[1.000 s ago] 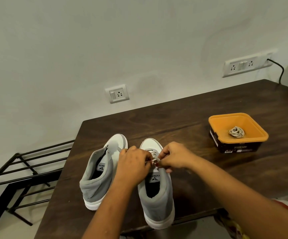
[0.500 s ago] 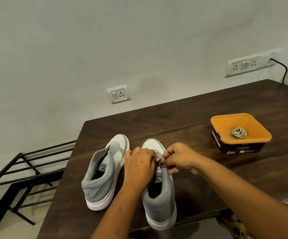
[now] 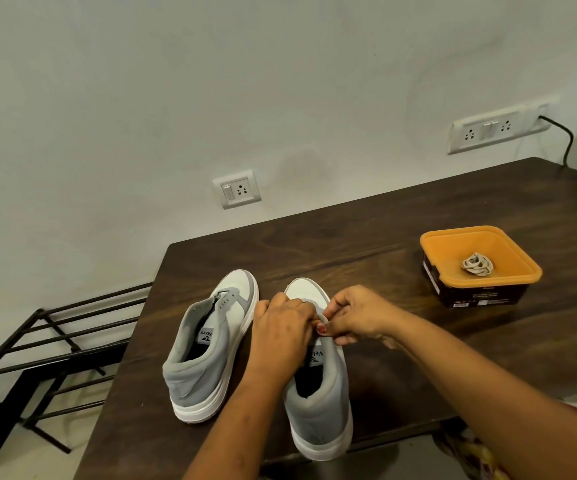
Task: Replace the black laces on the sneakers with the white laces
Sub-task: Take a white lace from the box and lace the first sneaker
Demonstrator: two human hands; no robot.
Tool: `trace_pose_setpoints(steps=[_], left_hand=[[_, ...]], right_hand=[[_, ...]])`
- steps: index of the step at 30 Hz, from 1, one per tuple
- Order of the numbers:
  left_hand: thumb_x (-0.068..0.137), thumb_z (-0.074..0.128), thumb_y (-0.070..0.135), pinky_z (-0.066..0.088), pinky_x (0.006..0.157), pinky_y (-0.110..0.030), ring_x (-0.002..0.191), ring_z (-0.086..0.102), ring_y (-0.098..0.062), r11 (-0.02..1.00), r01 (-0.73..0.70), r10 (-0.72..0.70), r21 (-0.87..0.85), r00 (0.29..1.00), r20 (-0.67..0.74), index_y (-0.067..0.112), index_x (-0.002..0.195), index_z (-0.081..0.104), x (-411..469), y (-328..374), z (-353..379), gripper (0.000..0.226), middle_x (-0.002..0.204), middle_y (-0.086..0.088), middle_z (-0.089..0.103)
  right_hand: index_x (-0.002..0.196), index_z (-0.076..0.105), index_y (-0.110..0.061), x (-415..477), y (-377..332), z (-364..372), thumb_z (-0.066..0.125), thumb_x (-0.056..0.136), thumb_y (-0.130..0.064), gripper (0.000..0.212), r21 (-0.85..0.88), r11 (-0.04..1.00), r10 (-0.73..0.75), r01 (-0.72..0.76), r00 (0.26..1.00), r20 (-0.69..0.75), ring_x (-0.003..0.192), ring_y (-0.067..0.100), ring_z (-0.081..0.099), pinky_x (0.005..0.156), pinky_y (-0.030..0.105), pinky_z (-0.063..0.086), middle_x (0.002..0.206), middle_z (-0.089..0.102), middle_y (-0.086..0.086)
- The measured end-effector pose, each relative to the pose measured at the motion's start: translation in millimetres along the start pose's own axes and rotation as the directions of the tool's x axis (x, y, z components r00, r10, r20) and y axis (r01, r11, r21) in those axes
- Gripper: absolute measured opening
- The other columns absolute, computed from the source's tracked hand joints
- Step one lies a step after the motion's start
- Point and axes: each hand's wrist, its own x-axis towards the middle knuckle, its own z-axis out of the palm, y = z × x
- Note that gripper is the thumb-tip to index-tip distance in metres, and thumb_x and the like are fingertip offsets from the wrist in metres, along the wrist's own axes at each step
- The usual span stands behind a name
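Two hands work at the lacing of a grey-and-white sneaker (image 3: pixel 318 403) at the bottom centre of the frame.

The right hand (image 3: pixel 356 315) pinches a white lace (image 3: pixel 322 318) between thumb and forefinger above the tongue. The left hand (image 3: pixel 282 336) curls over the eyelets beside it, its grip hidden. A second sneaker (image 3: pixel 207 344) stands just to the left on the dark wooden table (image 3: pixel 401 237). At right, an orange-lidded box (image 3: pixel 519 252) holds a coiled lace bundle (image 3: pixel 477 264).

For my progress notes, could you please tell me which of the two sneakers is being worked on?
The right sneaker, nearer the orange box: left hand and right hand pinch a pale lace over it. The left sneaker stands idle, eyelets bare.
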Motion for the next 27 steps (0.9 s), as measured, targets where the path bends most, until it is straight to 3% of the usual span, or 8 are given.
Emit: trace_pose_setpoints(steps=[7, 11, 14, 18, 23, 27], left_hand=[[0.089, 0.054, 0.032, 0.028, 0.077, -0.029, 0.09, 0.047, -0.014, 0.993, 0.047, -0.049, -0.108, 0.999, -0.019, 0.028, 0.083, 0.064, 1.9, -2.3, 0.7, 0.012, 0.083, 0.007, 0.063], [0.089, 0.056, 0.027, 0.028, 0.078, -0.029, 0.093, 0.047, -0.013, 0.984, 0.038, -0.033, -0.176, 0.999, 0.032, 0.029, 0.093, 0.07, 1.8, -5.5, -0.9, 0.014, 0.083, 0.007, 0.061], [0.089, 0.057, 0.026, 0.025, 0.077, -0.025, 0.093, 0.047, -0.013, 0.974, 0.035, -0.019, -0.222, 0.997, 0.075, 0.032, 0.1, 0.07, 2.2, -9.2, -2.9, 0.018, 0.08, 0.011, 0.048], [0.09, 0.058, 0.028, 0.027, 0.078, -0.022, 0.091, 0.049, -0.015, 0.974, 0.073, -0.056, -0.214, 0.995, 0.083, 0.035, 0.102, 0.066, 1.3, -8.9, 0.0, 0.017, 0.087, 0.011, 0.038], [0.088, 0.059, 0.025, 0.029, 0.073, -0.024, 0.086, 0.049, -0.015, 0.973, 0.053, -0.048, -0.225, 0.998, 0.028, 0.03, 0.097, 0.067, 1.1, -6.7, -0.2, 0.013, 0.073, 0.017, 0.03], [0.087, 0.058, 0.03, 0.032, 0.072, -0.027, 0.086, 0.049, -0.015, 0.985, 0.023, -0.028, -0.171, 0.999, -0.024, 0.029, 0.095, 0.066, 0.5, -5.3, 0.2, 0.011, 0.075, 0.012, 0.035]], right_hand=[[0.084, 0.066, -0.01, 0.4, 1.1, 0.5, 0.077, 0.077, -0.006, 0.014, 0.004, 1.0, -0.004, 0.004, 1.0, 0.005, 0.078, 0.016, 0.065, 0.06, 0.02, 0.057, 0.089, 0.068, 0.011], [0.083, 0.066, -0.01, 1.5, 1.2, 0.0, 0.078, 0.076, -0.008, 0.014, 0.003, 1.0, -0.009, 0.009, 1.0, 0.009, 0.076, 0.015, 0.065, 0.058, 0.019, 0.056, 0.093, 0.069, 0.015], [0.083, 0.067, -0.009, 1.0, 1.2, -1.0, 0.079, 0.075, -0.008, 0.015, 0.007, 1.0, -0.014, 0.014, 1.0, 0.014, 0.076, 0.016, 0.064, 0.056, 0.019, 0.055, 0.096, 0.069, 0.018], [0.086, 0.067, -0.009, 0.8, 0.7, -1.9, 0.078, 0.076, -0.006, 0.015, 0.0, 1.0, -0.009, 0.009, 1.0, 0.016, 0.069, 0.013, 0.064, 0.053, 0.017, 0.053, 0.094, 0.069, 0.016], [0.084, 0.065, -0.009, 0.8, 0.9, -1.4, 0.078, 0.076, -0.006, 0.015, 0.024, 1.0, -0.01, 0.01, 1.0, 0.029, 0.067, 0.012, 0.063, 0.051, 0.016, 0.051, 0.087, 0.067, 0.013], [0.081, 0.066, -0.009, 1.0, 0.4, -3.0, 0.078, 0.075, -0.004, 0.015, 0.023, 1.0, -0.013, 0.012, 0.999, 0.042, 0.067, 0.013, 0.064, 0.053, 0.017, 0.052, 0.087, 0.068, 0.013]])
